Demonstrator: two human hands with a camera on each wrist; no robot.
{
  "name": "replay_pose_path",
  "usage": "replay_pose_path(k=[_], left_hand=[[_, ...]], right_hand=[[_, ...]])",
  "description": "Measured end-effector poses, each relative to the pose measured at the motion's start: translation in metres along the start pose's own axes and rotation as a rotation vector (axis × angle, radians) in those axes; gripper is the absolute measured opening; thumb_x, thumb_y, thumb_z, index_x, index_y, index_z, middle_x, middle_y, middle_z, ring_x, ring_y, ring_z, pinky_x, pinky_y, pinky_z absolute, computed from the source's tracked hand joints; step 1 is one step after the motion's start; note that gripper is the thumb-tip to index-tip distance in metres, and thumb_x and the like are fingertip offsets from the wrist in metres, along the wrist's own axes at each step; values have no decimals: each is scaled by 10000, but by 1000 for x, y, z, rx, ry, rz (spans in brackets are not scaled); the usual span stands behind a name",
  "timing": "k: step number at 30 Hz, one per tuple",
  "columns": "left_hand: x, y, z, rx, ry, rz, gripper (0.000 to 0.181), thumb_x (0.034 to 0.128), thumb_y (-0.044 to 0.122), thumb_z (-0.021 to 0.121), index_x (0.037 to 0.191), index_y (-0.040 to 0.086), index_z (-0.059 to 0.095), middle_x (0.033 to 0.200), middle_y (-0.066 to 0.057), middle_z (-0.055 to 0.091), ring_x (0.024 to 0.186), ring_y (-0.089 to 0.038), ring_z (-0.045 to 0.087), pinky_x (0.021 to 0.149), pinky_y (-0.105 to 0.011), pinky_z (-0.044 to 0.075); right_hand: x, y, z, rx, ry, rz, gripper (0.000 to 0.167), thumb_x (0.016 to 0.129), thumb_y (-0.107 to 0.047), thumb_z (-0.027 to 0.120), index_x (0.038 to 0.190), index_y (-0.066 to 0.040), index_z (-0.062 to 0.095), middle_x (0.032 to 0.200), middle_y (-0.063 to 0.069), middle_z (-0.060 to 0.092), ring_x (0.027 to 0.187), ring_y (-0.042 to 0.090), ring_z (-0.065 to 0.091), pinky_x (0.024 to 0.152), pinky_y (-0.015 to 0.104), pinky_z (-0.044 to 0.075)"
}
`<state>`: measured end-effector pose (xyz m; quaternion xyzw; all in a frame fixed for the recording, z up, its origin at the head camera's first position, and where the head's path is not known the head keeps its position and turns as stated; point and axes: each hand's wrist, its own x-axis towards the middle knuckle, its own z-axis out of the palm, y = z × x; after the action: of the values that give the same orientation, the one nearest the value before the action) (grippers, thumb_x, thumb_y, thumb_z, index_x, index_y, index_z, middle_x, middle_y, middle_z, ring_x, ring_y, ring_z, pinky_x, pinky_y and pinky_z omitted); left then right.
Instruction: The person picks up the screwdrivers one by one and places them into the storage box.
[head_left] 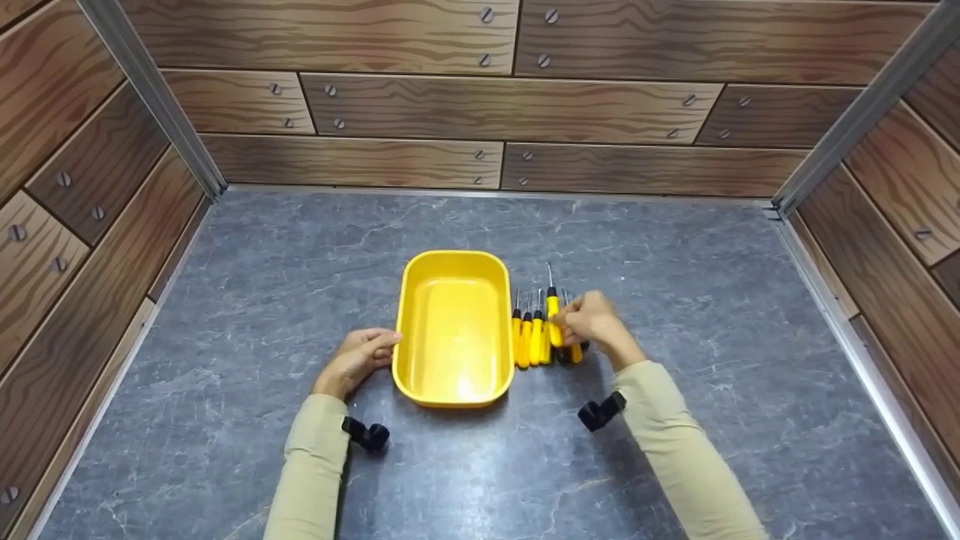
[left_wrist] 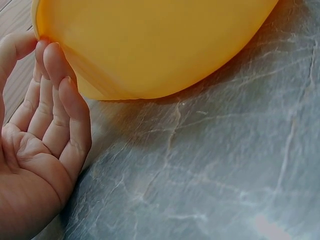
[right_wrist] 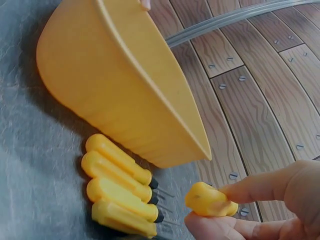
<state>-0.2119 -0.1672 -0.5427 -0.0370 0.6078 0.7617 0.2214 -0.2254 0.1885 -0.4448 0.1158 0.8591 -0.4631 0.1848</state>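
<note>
Left hand [head_left: 358, 360]: pinching the left rim of the yellow bin [head_left: 451, 330], seemingly steadying it.
Right hand [head_left: 597, 321]: pinching the yellow handle of the held screwdriver [head_left: 553, 304], whose tip is pointing far.
Yellow bin: one, standing upright on the grey worktop [head_left: 675, 262], left of the tools.
Screwdriver count: one is being held; four yellow-handled screwdrivers [head_left: 535, 341] are lying in a row just right of the bin; at least one more is lying partly behind the right hand, which is hiding the exact total.
Step in hand: the person is apparently picking out one tool for the bin.
Next move: probably calling for clearing the right wall, then lowering the tool inside.
</note>
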Motion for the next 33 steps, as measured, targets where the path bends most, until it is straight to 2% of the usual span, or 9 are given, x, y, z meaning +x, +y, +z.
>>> replay_pose_path(k=[5, 9, 18, 24, 33], left_hand=[[1, -1, 0, -8, 3, -3, 154, 917, 86, 564, 821, 127, 678, 720, 59, 699, 681, -47, 662, 716, -204, 578], [1, -1, 1, -10, 1, -7, 143, 915, 95, 569, 828, 122, 679, 716, 57, 699, 679, -48, 662, 710, -204, 578], [1, -2, 0, 8, 13, 1, 99, 907, 105, 580, 908, 59, 667, 740, 40, 702, 705, -68, 670, 725, -222, 583], [1, -1, -1, 3, 8, 1, 93, 913, 104, 574, 901, 70, 660, 736, 43, 703, 701, -68, 676, 719, -222, 584], [0, -1, -1, 8, 5, -9, 86, 909, 116, 587, 889, 82, 664, 739, 49, 703, 709, -63, 674, 726, -220, 584]], right_hand=[[-1, -4, 5, 11, -13, -3, 214, 852, 14, 617, 1035, 120, 650, 923, 207, 723, 506, 55, 598, 580, 223, 593], [-2, -7, 8, 33, -20, -5, 219, 844, 20, 620, 1029, 132, 649, 839, 169, 715, 484, 55, 600, 576, 230, 595], [-4, -11, 12, 29, -30, -6, 207, 861, -8, 631, 1026, 116, 658, 714, 46, 653, 506, 69, 601, 650, 289, 614], [-5, -14, 13, 44, -34, -20, 230, 856, -14, 636, 1033, 130, 654, 627, 10, 623, 477, 59, 602, 632, 287, 613], [-8, -22, 17, 33, -27, -23, 237, 861, -28, 613, 1042, 117, 662, 678, 27, 629, 499, 64, 589, 592, 245, 602]])
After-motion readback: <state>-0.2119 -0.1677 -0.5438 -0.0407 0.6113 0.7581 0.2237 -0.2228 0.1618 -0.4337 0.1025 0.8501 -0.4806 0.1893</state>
